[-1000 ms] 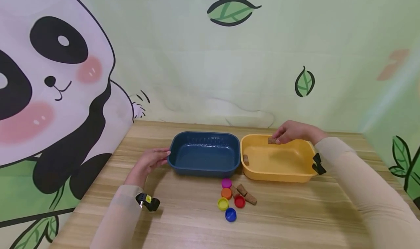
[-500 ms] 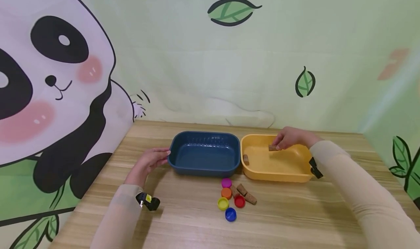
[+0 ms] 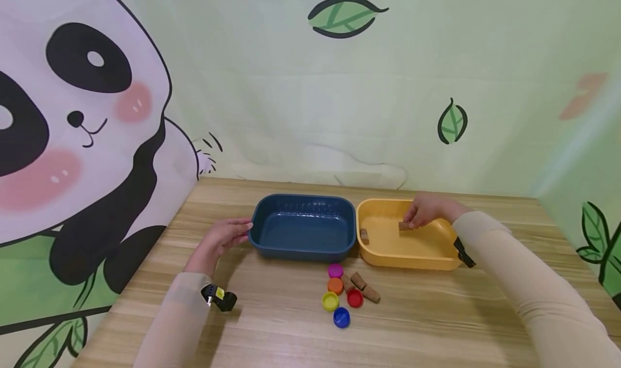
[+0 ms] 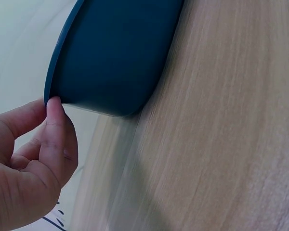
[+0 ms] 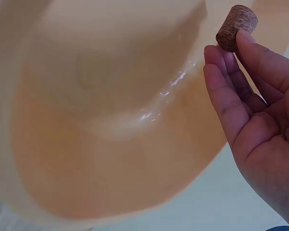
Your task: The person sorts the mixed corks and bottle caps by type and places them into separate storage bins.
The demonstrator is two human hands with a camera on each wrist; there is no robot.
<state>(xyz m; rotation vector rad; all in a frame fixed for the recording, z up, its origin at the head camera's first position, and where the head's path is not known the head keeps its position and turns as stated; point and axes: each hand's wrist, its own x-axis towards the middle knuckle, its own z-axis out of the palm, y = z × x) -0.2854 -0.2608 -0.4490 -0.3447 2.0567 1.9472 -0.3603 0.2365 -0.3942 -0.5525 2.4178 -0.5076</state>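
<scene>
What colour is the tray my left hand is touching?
Dark blue tray, with the left hand at its rim; the head view shows it best.

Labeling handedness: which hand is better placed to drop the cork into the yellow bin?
Right. The right hand already pinches the cork in its fingers over the yellow bin. The left hand rests on the blue bin.

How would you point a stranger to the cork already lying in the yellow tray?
Find the yellow tray, right of the blue tray. The cork lies alone by its left wall, unlike the one the right hand pinches.
</scene>
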